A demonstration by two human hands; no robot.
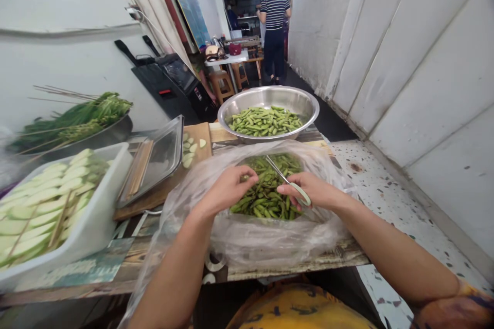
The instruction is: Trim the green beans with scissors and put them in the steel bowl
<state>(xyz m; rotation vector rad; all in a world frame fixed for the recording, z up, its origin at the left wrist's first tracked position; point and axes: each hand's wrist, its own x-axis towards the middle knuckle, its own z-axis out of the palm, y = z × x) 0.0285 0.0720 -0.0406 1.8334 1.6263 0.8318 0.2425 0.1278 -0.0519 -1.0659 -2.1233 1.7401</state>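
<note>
In the single head view, two bare hands worked over one clear plastic bag (247,247) of green pods (260,203), too many to count, at the near middle of a table (127,267). The left hand (233,185) was above the bag's left side, its fingers curled in toward the thumb; whether a pod was pinched between them could not be told. The right hand (314,190), on the right, was closed around the handles of one pair of scissors (304,194), pale green at the grip, the blades slanting far and left over the pods. Just beyond the bag stood one wide metal bowl (266,93), also holding many pods. To the left were one cutting board (203,139) with several pale slices, one metal tray (165,149) with a bundle of wooden sticks, and one white tub (104,200) of overlapping pale green slices, too many to count. Beyond the tub, one dark bowl (111,131) held leafy greens. Far off, one person (275,15) in a striped top stood right of one small white table (231,59), with two brown stools (222,85) visible by it.
</note>
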